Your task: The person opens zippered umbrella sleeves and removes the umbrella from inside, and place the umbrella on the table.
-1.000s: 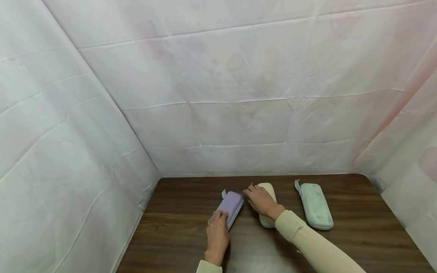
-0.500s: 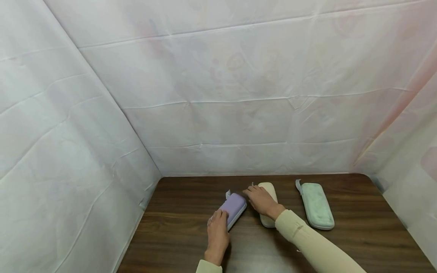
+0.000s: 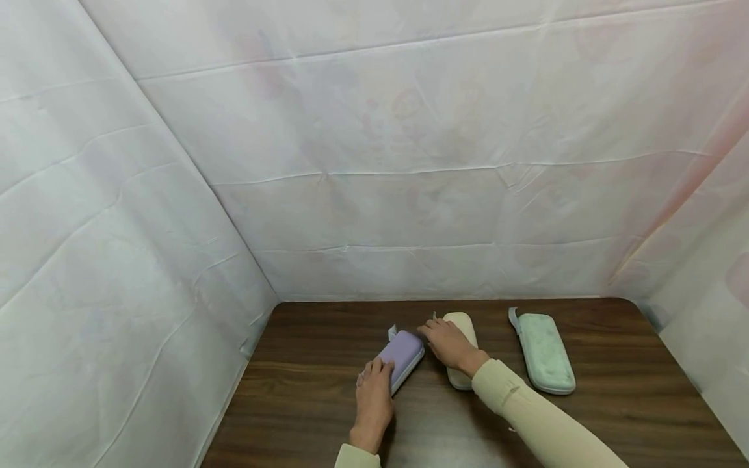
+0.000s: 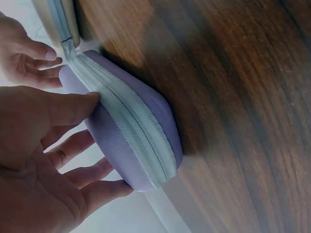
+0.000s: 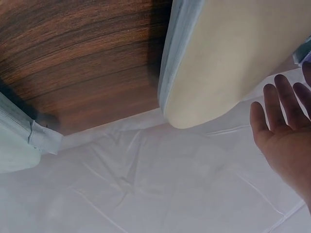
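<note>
L hand (image 3: 373, 396) grips near end of purple, rounded-rect. zip case (image 3: 402, 354), fabric-look shell; thumb on one side, fingers on the other per L wrist cam. Case sits on dark-brown wood-grain tabletop (image 3: 310, 364), approx. centre, angled: far end leans R, near end under L hand. Pale grey ribbed zip band (image 4: 126, 111) runs along its side; short grey fabric tab (image 3: 392, 332) at far end. R hand (image 3: 450, 344) over cream, rounded-rect. zip case (image 3: 462, 322), fingers extended twd far end of purple case, slightly spread, nothing held; contact w/ either case: can't tell. Cream case is just R of purple one, apart from it, partly hidden by R hand & wrist; grey zip band along its edge in R wrist cam. Mint-green, rounded-rect. zip case (image 3: 546, 354) lies flat farther R, well apart from purple; grey strap (image 3: 513, 320) at its far L corner. Both arms in pale-yellow sleeves (image 3: 544, 416). Creased white cloth w/ faint pastel blotches (image 3: 380, 214) hangs behind tabletop & at both sides.
</note>
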Demonstrator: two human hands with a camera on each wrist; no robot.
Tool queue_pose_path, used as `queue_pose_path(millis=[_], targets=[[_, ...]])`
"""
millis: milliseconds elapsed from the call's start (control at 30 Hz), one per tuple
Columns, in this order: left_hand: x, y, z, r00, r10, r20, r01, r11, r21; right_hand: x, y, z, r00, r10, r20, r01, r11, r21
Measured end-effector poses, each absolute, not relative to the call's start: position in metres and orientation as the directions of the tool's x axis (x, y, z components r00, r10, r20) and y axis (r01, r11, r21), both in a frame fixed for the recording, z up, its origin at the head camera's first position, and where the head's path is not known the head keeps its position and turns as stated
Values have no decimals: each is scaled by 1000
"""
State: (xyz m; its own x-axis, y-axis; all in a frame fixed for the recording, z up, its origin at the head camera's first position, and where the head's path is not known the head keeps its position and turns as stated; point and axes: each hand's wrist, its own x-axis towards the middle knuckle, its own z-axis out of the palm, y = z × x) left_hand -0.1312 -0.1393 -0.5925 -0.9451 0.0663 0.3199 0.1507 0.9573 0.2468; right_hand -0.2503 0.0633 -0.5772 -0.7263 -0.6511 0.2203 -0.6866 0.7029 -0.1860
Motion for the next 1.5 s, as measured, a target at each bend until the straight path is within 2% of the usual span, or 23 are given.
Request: queue_pose_path(millis=[133, 667, 1000, 1167, 1333, 1500], targets=[[-131, -140, -592, -937, 65, 343, 159, 954, 254, -250, 63, -580, -715, -658, 235, -697, 694, -180], [-130, -143, -587, -933, 69, 352, 181, 938, 297, -254, 60, -585, -750, -646, 144, -662, 728, -178], [-127, -145, -588, -929, 86, 361, 208, 926, 314, -255, 58, -586, -708, -677, 201, -706, 667, -238], [-128, -147, -590, -903, 138, 407, 259, 930, 262, -255, 58, -588, -680, -697, 228, -733, 635, -244], [-130, -148, -595, -892, 209, 400, 295, 941, 167, -255, 57, -589, -690, -692, 213, -724, 647, -240], [-129, -149, -592, -917, 199, 345, 276, 942, 189, -256, 55, -592, -683, -701, 206, -730, 642, -233]])
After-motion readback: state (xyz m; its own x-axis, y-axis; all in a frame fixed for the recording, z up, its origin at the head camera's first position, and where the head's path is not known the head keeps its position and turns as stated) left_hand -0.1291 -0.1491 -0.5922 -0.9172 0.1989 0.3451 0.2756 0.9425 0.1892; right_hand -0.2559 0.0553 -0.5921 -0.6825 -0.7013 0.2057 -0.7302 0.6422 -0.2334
